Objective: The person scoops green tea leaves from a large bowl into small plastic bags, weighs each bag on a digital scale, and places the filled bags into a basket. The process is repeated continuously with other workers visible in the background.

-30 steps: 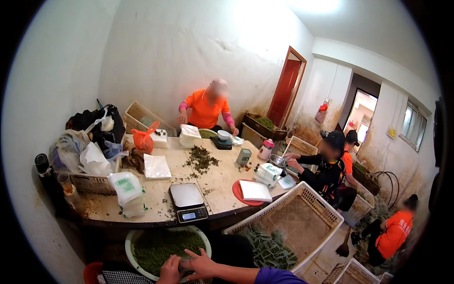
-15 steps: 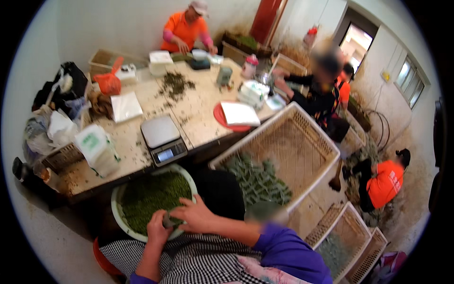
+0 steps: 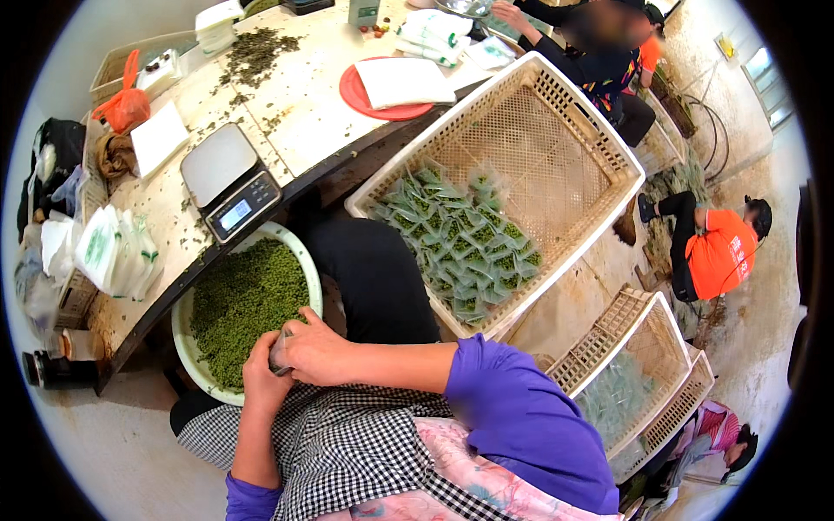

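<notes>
My left hand (image 3: 262, 372) and my right hand (image 3: 314, 349) meet at the near rim of a white basin (image 3: 300, 252) full of small green pellets (image 3: 239, 304). Together they hold a small clear packet (image 3: 280, 354), mostly hidden between the fingers. Both hands are closed around it. The basin rests on my lap, just below the table's edge.
A digital scale (image 3: 228, 182) sits on the table (image 3: 295, 113) above the basin. A slanted white crate (image 3: 556, 148) holds several filled green packets (image 3: 460, 243). More crates (image 3: 643, 365) lie at the right. Other people sit at the far table and on the floor.
The view has tilted down and closer. My hands stay together at the basin's rim, now nearer the middle of the picture.
</notes>
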The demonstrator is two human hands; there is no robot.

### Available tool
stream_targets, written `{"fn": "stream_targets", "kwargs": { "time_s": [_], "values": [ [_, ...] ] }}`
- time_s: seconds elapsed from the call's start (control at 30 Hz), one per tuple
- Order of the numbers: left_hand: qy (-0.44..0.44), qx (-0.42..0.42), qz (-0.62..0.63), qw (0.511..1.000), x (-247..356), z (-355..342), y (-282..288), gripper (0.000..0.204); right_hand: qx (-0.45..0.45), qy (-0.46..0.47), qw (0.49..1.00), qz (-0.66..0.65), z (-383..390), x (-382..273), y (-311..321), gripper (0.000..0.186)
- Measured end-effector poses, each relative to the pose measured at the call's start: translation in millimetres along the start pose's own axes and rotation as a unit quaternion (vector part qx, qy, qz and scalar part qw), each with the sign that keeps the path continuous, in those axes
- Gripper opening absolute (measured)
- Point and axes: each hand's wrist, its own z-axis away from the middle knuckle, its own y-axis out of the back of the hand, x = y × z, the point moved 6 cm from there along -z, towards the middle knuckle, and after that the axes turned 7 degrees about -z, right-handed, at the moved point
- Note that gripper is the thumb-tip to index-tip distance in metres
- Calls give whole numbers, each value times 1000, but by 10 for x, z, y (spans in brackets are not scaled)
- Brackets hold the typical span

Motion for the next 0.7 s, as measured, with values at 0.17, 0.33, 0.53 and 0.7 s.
{"fn": "stream_targets", "kwargs": {
  "time_s": [0.17, 0.33, 0.53, 0.7],
  "values": [
    [90, -53, 17, 994, 42, -267, 11, 65, 129, 28, 991, -29, 153, 191, 514, 11],
    [5, 5, 10, 1000, 544, -509, 14, 77, 101, 26, 991, 84, 172, 536, 583, 6],
    [27, 84, 29, 996, 166, -536, 199, 72, 399, -22, 902, 160, 614, 1406, 2213, 7],
    [74, 121, 27, 989, -325, -441, 278, 64, 442, -330, 753, 358, 1407, 3032, 3053, 16]
  ]
}}
